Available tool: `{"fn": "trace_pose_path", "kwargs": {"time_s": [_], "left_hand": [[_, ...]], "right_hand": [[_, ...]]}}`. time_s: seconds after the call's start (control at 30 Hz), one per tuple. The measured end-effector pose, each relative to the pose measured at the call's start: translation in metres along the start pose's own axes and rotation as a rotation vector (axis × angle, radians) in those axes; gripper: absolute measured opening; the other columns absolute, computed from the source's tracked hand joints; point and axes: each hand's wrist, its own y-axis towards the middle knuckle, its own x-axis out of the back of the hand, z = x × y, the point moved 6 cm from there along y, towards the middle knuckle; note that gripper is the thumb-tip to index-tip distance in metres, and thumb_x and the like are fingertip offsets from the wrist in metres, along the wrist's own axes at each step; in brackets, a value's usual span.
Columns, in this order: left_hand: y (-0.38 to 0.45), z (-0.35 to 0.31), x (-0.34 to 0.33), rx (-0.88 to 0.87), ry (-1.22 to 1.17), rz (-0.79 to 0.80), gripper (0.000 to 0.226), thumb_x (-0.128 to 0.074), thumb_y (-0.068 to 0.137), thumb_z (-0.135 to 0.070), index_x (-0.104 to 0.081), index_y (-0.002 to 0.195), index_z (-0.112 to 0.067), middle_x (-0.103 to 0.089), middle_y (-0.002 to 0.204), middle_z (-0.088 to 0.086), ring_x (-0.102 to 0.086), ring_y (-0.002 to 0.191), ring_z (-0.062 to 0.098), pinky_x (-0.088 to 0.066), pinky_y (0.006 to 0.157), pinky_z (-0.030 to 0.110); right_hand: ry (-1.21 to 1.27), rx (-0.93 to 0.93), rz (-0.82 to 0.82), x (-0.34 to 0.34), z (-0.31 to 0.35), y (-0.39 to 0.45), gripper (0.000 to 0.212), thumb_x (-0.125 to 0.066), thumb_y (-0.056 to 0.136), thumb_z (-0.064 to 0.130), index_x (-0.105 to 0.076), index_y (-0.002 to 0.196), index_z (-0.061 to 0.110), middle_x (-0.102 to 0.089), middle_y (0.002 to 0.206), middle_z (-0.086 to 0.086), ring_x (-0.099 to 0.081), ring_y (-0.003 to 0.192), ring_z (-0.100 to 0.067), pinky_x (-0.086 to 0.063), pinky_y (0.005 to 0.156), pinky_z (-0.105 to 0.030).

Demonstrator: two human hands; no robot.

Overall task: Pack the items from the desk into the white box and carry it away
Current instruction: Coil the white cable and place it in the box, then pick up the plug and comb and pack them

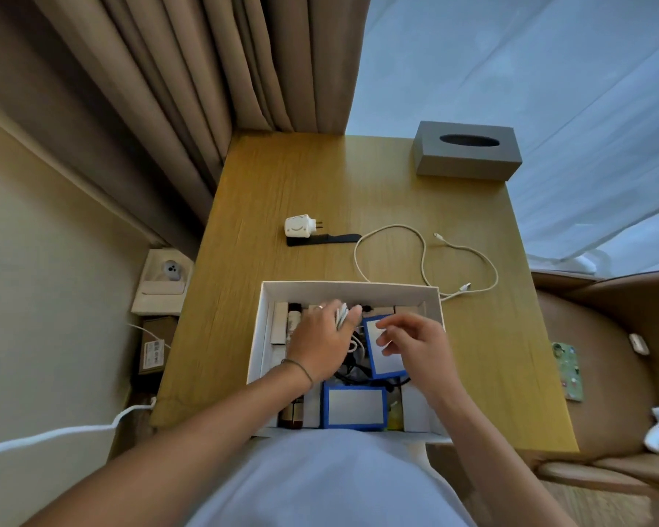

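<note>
- Both of my hands are inside the white box [343, 289], which sits at the near edge of the worktop [282, 184], tight against my body.
- My left hand [322, 338] is curled round a small bundle of white cord [342, 315] and holds it low over the box's middle; I judge I am tucking it in.
- My right hand [415, 342] hovers beside it over a blue-edged card [387, 359]. Its fingers are loosely bent and I cannot tell whether they pinch the card or only touch it.
- The box already holds a second blue-edged card [354, 408] at its near end, dark cables, a brown bottle and pale boxes along the left wall.
- Not yet packed: a white plug adapter [299, 226] and a black strap [324, 239] beyond the box's far wall, and a loose white cable [427, 260] beyond its far right corner, one loop lying against that corner.
- A grey tissue box [468, 150] stands far beyond the box, at the worktop's back right.
- Risk: if I let the bundle go loosely, it may spring open and tangle with the dark cables.
- Risk: the loose cable touches the box corner, so sliding or lifting the box first could drag it off the worktop.
- Risk: the box is crowded; pressing more in could tip the leaning card or leave items riding above the rim and falling out in carrying.
</note>
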Motion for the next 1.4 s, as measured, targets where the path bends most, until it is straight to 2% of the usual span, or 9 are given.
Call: {"fn": "trace_pose_path", "kwargs": {"time_s": [0.17, 0.3, 0.37, 0.53, 0.67, 0.9, 1.03, 1.2, 1.4], "left_hand": [[-0.009, -0.004, -0.034, -0.292, 0.448, 0.024, 0.047, -0.034, 0.098, -0.062, -0.057, 0.109, -0.022, -0.059, 0.098, -0.004, -0.057, 0.077, 0.012, -0.047, 0.056, 0.024], [-0.02, -0.007, -0.054, -0.536, 0.646, 0.015, 0.039, -0.042, 0.098, -0.053, -0.059, 0.101, -0.018, -0.059, 0.096, 0.004, -0.049, 0.084, 0.02, -0.044, 0.068, 0.033], [-0.025, -0.005, -0.063, -0.576, 0.718, 0.026, 0.04, -0.041, 0.097, -0.052, -0.06, 0.1, -0.017, -0.057, 0.097, 0.006, -0.046, 0.089, 0.023, -0.04, 0.076, 0.038], [-0.029, 0.0, -0.073, -0.533, 0.764, 0.15, 0.062, -0.03, 0.095, -0.069, -0.056, 0.12, -0.018, -0.051, 0.108, 0.007, -0.045, 0.097, 0.025, -0.039, 0.085, 0.043], [-0.03, -0.002, -0.071, -0.546, 0.76, 0.205, 0.073, -0.024, 0.094, -0.075, -0.046, 0.134, -0.018, -0.049, 0.109, 0.007, -0.044, 0.096, 0.026, -0.038, 0.085, 0.044], [-0.037, -0.025, -0.044, -0.511, 0.572, 0.133, 0.054, -0.033, 0.096, -0.066, -0.052, 0.124, -0.023, -0.052, 0.102, -0.002, -0.047, 0.09, 0.018, -0.044, 0.081, 0.038], [-0.029, -0.04, -0.017, -0.465, 0.431, 0.092, 0.042, -0.038, 0.1, -0.053, -0.056, 0.126, -0.026, -0.056, 0.109, -0.007, -0.052, 0.098, 0.012, -0.044, 0.087, 0.032], [0.01, -0.055, 0.025, -0.404, 0.339, -0.021, 0.028, -0.042, 0.101, -0.044, -0.056, 0.12, -0.03, -0.056, 0.109, -0.013, -0.051, 0.096, 0.007, -0.042, 0.081, 0.025], [0.084, -0.03, 0.075, -0.197, 0.32, -0.103, 0.022, -0.053, 0.095, -0.027, -0.059, 0.117, -0.024, -0.058, 0.114, -0.008, -0.056, 0.103, 0.012, -0.051, 0.08, 0.032]], "right_hand": [[-0.029, -0.004, 0.014, 0.006, -0.006, -0.007, 0.026, -0.056, 0.097, 0.004, -0.075, 0.093, 0.021, -0.074, 0.077, -0.001, -0.071, 0.074, -0.016, -0.058, 0.07, -0.025], [-0.043, -0.001, 0.031, 0.008, -0.006, -0.009, 0.026, -0.056, 0.097, 0.002, -0.074, 0.092, 0.02, -0.073, 0.076, -0.001, -0.069, 0.072, -0.009, -0.055, 0.067, -0.019], [-0.065, 0.012, 0.039, 0.009, -0.005, -0.009, 0.027, -0.056, 0.097, 0.002, -0.074, 0.092, 0.021, -0.072, 0.076, -0.001, -0.067, 0.07, -0.007, -0.056, 0.067, -0.021], [-0.09, 0.029, 0.048, 0.011, -0.002, -0.009, 0.028, -0.056, 0.097, 0.005, -0.074, 0.09, 0.024, -0.072, 0.075, 0.004, -0.067, 0.07, -0.007, -0.057, 0.069, -0.024], [-0.102, 0.027, 0.034, 0.012, -0.001, -0.007, 0.028, -0.057, 0.095, 0.004, -0.074, 0.087, 0.026, -0.073, 0.075, 0.0, -0.068, 0.072, -0.021, -0.058, 0.07, -0.037], [-0.059, 0.043, 0.052, 0.013, 0.007, 0.003, 0.028, -0.056, 0.096, 0.004, -0.074, 0.09, 0.023, -0.074, 0.076, 0.003, -0.07, 0.071, -0.006, -0.055, 0.065, -0.019], [-0.022, 0.078, 0.063, 0.016, 0.021, 0.016, 0.026, -0.057, 0.097, 0.003, -0.075, 0.092, 0.021, -0.075, 0.077, 0.001, -0.071, 0.073, -0.014, -0.061, 0.071, -0.034], [-0.016, 0.122, 0.055, 0.018, 0.046, 0.043, 0.026, -0.058, 0.095, 0.003, -0.075, 0.088, 0.021, -0.075, 0.077, -0.003, -0.07, 0.074, -0.026, -0.058, 0.074, -0.048], [-0.128, 0.115, 0.117, -0.005, 0.074, 0.097, 0.024, -0.056, 0.097, 0.008, -0.074, 0.091, 0.023, -0.074, 0.078, 0.001, -0.069, 0.074, -0.023, -0.058, 0.077, -0.047]]}}
